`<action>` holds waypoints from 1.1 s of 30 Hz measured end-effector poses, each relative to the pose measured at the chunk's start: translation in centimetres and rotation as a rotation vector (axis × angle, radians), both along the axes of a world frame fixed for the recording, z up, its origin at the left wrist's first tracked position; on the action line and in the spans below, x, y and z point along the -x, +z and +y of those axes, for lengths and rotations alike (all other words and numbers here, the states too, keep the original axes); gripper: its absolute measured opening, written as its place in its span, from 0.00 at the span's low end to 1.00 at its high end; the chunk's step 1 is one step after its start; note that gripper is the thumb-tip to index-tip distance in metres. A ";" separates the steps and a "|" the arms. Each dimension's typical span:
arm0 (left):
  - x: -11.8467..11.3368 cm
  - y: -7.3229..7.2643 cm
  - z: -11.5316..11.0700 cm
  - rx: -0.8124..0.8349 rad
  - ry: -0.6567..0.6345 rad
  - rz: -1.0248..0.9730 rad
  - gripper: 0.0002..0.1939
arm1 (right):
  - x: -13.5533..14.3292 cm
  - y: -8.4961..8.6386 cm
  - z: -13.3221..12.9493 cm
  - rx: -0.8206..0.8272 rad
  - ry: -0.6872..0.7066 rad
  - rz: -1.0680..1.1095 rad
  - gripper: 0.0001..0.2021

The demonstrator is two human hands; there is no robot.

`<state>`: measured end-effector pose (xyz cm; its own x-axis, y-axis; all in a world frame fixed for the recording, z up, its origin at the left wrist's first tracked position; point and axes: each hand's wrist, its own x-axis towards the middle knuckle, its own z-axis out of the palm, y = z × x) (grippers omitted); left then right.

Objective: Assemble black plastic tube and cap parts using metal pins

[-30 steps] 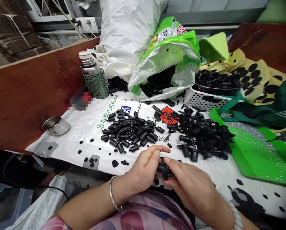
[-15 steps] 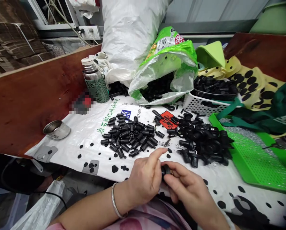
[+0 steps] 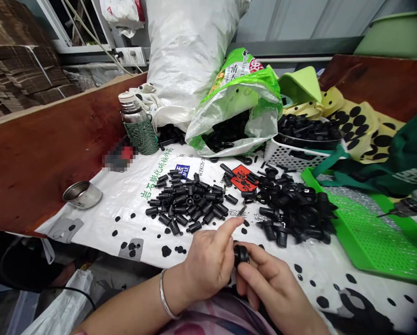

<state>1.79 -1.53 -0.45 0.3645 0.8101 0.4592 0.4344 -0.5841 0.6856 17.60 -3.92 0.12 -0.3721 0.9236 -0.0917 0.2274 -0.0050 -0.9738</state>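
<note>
My right hand (image 3: 267,274) pinches a round, ribbed black plastic part (image 3: 241,255) between thumb and fingers, in front of my body. Against it is my left hand (image 3: 210,260), its fingers curled closed at the part's left end and its index finger pointing forward. Whatever lies inside the left fist is hidden. A small dark pointed piece (image 3: 242,211) shows just past that index fingertip; whether it is held I cannot tell. Beyond my hands, small black cylindrical pieces (image 3: 191,200) form a pile, with larger black assembled parts (image 3: 292,207) heaped to their right.
A metal cup (image 3: 83,194) and a flask in a green net (image 3: 140,128) stand at left. Behind are an open green-white bag (image 3: 264,125) and a white basket (image 3: 292,157) of black parts. At right lie a green tray (image 3: 351,246) and a drill-like tool (image 3: 414,207).
The round black part now shows more clearly between my hands, and my right fingers have shifted slightly around it. My left hand keeps nearly the same pose. The whole view has tilted a little.
</note>
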 end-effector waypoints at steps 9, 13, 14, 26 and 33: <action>0.5 -0.2 0.7 -0.424 0.006 0.057 0.19 | 1.8 -0.5 -0.1 0.505 0.000 0.387 0.20; 0.2 0.3 1.1 -0.292 -0.038 0.131 0.19 | 1.1 -0.4 0.4 0.474 0.025 0.321 0.21; 0.2 0.6 1.3 -0.255 -0.052 0.141 0.20 | 0.3 -0.2 0.7 0.387 0.008 0.232 0.21; 2.3 1.7 4.3 -0.191 0.100 0.145 0.13 | -11.8 0.1 9.1 -0.707 -0.636 -1.250 0.27; 3.8 1.7 5.2 -0.193 0.182 0.170 0.10 | -11.8 -0.7 8.7 -0.825 -0.644 -1.149 0.24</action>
